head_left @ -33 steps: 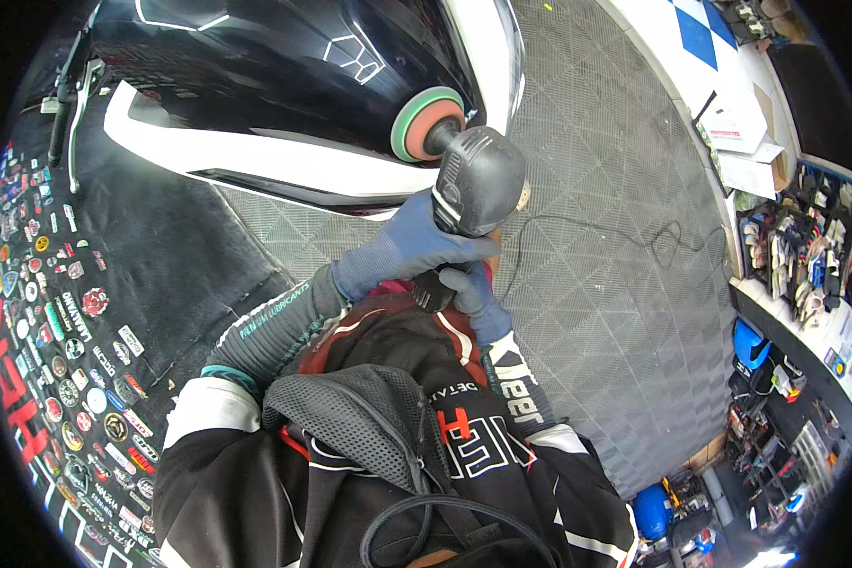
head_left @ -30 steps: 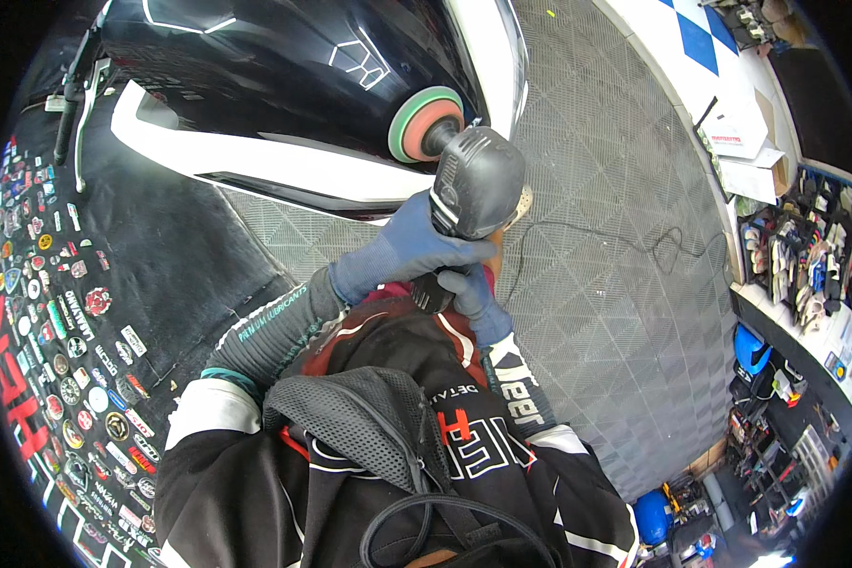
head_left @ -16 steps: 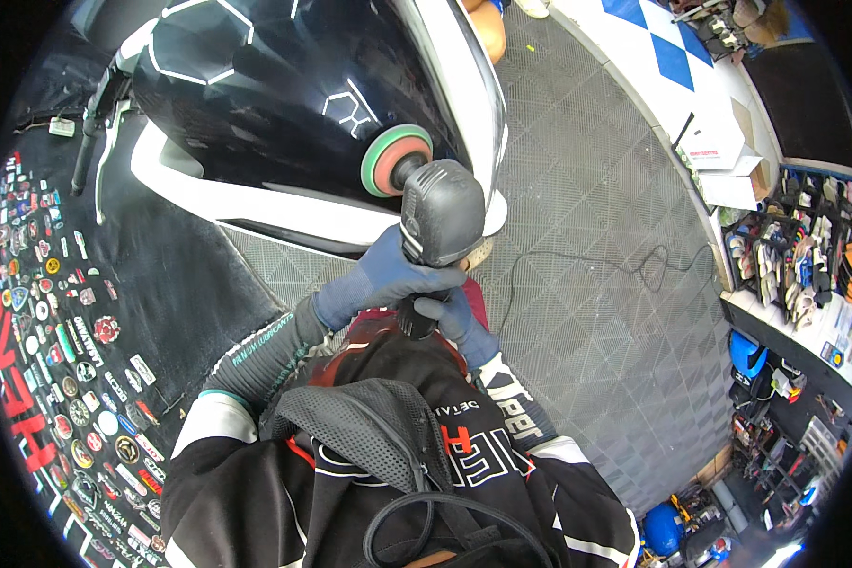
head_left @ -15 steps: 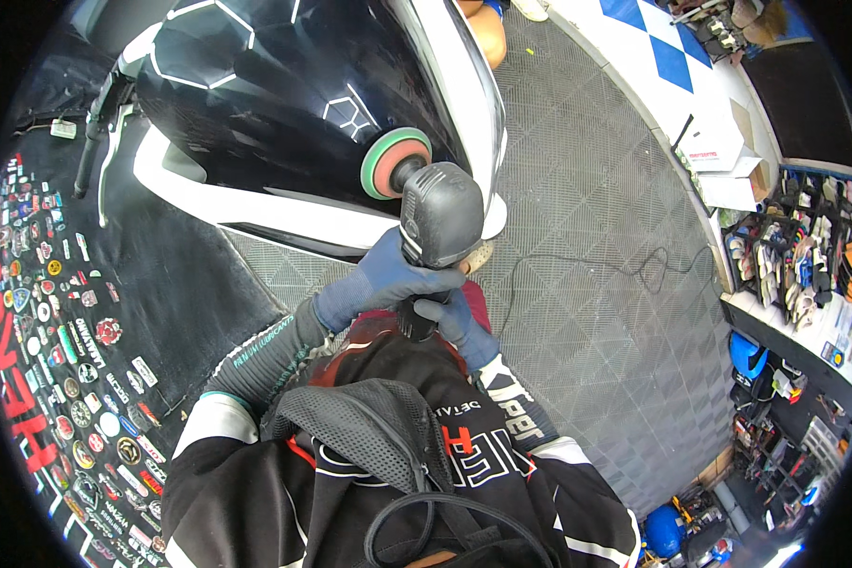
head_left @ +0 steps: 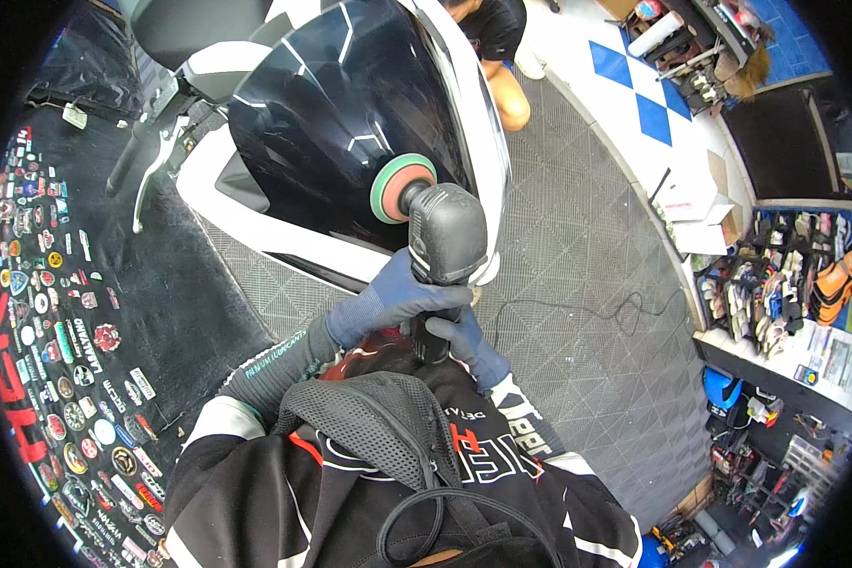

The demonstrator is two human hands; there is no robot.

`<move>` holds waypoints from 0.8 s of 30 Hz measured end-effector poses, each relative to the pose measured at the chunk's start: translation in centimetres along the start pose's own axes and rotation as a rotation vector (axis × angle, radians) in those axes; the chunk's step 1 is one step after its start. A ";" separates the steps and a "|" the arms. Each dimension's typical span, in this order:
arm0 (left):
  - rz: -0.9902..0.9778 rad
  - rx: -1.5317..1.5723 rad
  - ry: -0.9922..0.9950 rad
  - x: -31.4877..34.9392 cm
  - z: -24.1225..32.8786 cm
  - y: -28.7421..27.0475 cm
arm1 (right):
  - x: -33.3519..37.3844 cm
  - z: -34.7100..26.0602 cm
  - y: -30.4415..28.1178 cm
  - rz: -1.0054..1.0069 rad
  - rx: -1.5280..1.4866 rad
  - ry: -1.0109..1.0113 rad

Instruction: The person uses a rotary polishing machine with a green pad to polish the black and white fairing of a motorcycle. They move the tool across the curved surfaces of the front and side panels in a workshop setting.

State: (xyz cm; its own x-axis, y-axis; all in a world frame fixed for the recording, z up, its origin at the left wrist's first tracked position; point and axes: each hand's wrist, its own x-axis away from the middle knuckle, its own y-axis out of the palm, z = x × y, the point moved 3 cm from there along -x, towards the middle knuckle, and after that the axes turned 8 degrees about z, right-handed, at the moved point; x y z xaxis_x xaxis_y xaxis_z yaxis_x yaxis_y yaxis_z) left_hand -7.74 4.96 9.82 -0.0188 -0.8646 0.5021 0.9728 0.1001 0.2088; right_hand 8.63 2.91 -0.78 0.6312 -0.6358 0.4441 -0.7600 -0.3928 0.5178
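The polisher [head_left: 450, 232] is gripped high up by the left hand [head_left: 393, 293] and lower down by the right hand [head_left: 475, 348], its pad [head_left: 399, 187] apparently laid against the dark panel [head_left: 336, 114] just beyond them. Should the polisher be tilted, the panel could be scuffed by the pad's rim; the cord [head_left: 563, 306] right of the hands could be caught underfoot

Floor [head_left: 577, 218]: grey, textured, laid in ribbed tiles. A thin dark cord [head_left: 587, 307] lies directly on it, slack, with a loose loop toward the right.
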 end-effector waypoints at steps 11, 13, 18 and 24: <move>-0.055 0.173 0.129 1.8 6.2 -3.9 | -1.6 -6.2 7.5 0.086 0.025 -0.109; -0.070 0.218 0.152 1.8 7.0 -4.4 | -2.1 -6.9 8.1 0.089 0.080 -0.109; -0.087 0.165 0.229 2.0 9.0 -5.7 | -3.0 -9.2 9.1 -0.036 0.257 0.009; -0.070 0.215 0.322 2.5 11.4 -7.4 | -3.9 -12.3 11.9 -0.064 0.299 -0.039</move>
State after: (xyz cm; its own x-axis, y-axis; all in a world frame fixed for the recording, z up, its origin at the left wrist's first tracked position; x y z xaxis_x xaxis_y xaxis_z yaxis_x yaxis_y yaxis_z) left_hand -17.66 7.68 19.12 0.0232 -0.9797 0.1989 0.9004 0.1069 0.4217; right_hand -0.91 8.89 12.68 0.6772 -0.6263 0.3861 -0.7344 -0.6075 0.3027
